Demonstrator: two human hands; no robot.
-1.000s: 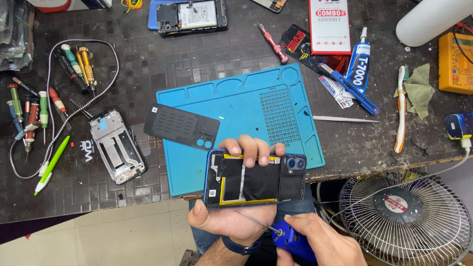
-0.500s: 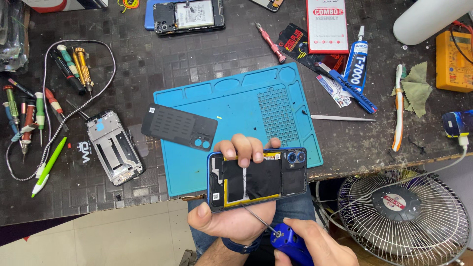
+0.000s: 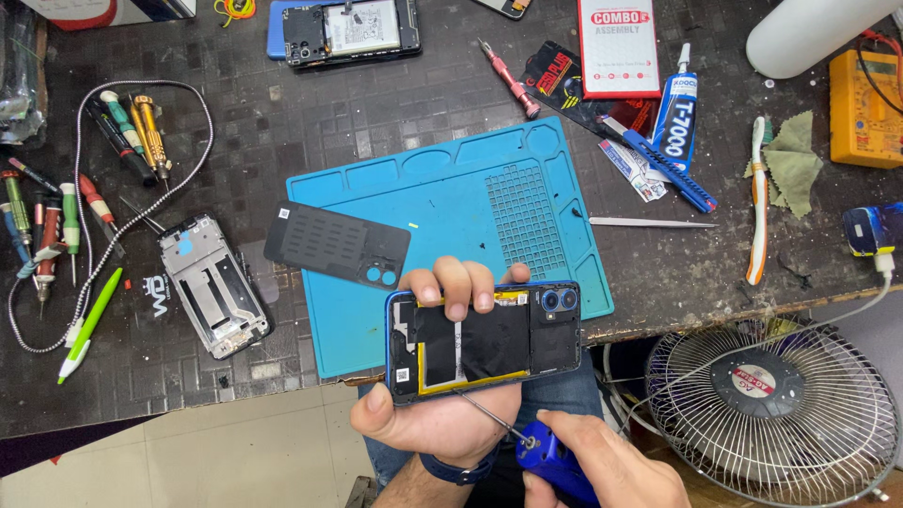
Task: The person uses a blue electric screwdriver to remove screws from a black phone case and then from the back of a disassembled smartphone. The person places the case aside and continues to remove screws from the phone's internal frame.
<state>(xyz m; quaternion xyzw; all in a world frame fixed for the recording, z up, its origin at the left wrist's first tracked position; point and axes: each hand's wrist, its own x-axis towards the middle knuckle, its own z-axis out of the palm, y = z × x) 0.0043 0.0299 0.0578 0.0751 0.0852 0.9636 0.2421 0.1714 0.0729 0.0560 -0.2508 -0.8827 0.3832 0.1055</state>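
Observation:
My left hand (image 3: 437,414) grips an opened blue phone (image 3: 484,339) from below, fingers curled over its top edge; the battery and camera module show. My right hand (image 3: 611,466) holds a blue-handled screwdriver (image 3: 550,456), whose thin tip touches the phone's lower edge. The phone hovers over the front edge of a teal repair mat (image 3: 451,202). A black back cover (image 3: 337,243) lies on the mat's left side.
A silver phone frame (image 3: 212,282) lies left of the mat, near several screwdrivers (image 3: 56,212) and a green pen (image 3: 89,325). Another opened phone (image 3: 348,28), a glue tube (image 3: 673,118), a toothbrush (image 3: 757,202) and a yellow multimeter (image 3: 865,99) lie farther back. A fan (image 3: 771,414) stands lower right.
The phone and my left hand have shifted slightly left and down. The screwdriver tip has slid along the phone's lower edge; my right hand stays below it.

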